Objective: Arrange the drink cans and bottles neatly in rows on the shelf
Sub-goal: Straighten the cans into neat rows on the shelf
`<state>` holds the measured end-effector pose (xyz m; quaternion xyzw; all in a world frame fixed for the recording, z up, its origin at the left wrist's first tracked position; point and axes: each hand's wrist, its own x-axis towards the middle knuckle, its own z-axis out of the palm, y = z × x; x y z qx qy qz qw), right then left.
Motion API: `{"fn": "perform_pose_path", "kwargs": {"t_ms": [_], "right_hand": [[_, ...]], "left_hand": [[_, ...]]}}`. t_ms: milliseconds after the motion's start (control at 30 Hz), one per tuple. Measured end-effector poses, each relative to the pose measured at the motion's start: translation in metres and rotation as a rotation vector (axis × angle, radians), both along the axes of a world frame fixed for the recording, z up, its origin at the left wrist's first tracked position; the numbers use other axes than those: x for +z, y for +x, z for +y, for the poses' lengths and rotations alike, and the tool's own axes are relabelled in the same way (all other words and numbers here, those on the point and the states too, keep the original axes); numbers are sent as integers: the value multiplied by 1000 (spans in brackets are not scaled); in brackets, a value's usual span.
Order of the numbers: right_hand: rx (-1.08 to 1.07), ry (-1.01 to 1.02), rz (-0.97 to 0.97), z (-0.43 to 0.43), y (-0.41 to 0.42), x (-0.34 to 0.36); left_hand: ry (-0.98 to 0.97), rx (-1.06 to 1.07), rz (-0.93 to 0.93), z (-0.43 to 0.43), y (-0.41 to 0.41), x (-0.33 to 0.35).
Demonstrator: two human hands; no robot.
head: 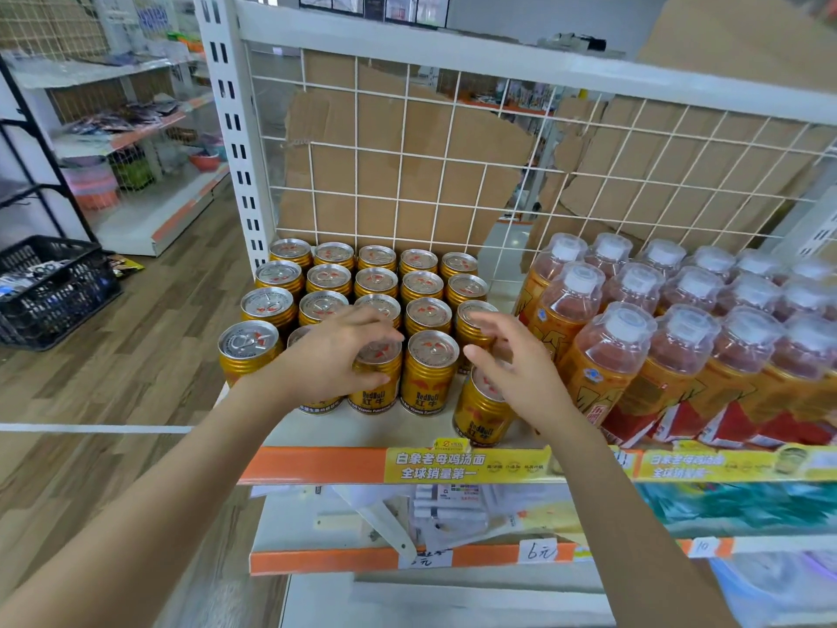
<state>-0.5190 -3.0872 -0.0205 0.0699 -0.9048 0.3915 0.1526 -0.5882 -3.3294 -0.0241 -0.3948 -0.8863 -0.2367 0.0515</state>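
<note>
1. Shelf [317, 464]: an orange-edged shop shelf with a white wire-grid back [453, 174]; cardboard [385, 142] stands behind the grid.
2. Gold cans [376, 283]: packed upright in rows of five on the shelf's left half, at 12 o'clock from the hands.
3. Left hand [335, 355]: fingers curled around the front-row can [378, 383], thumb below and fingertips over its lid; the grasp looks closed on it.
4. Neighbouring can [429, 373]: stands just beside the held can, at its 3 o'clock.
5. Stray can [482, 410]: sits forward of the rows near the shelf edge, tilted slightly.
6. Right hand [521, 369]: spread wide, fingers apart, hovering over the stray can; whether it touches cannot be told.
7. Orange bottles [679, 337]: clear-capped, ranked in rows at 3 o'clock from the cans.
</note>
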Motion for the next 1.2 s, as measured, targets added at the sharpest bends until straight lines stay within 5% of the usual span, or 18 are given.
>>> {"fn": "perform_pose_path", "kwargs": {"t_ms": [433,700,1200], "right_hand": [[-223,-237,-163,7,40,-48],[-172,-320,-164,9,17,-46],[-175,-387,-151,8,11,-55]], "left_hand": [[-20,92,178,31,17,-30],[-24,72,341,33,18,-38],[-27,87,324,33,20,-38]]}}
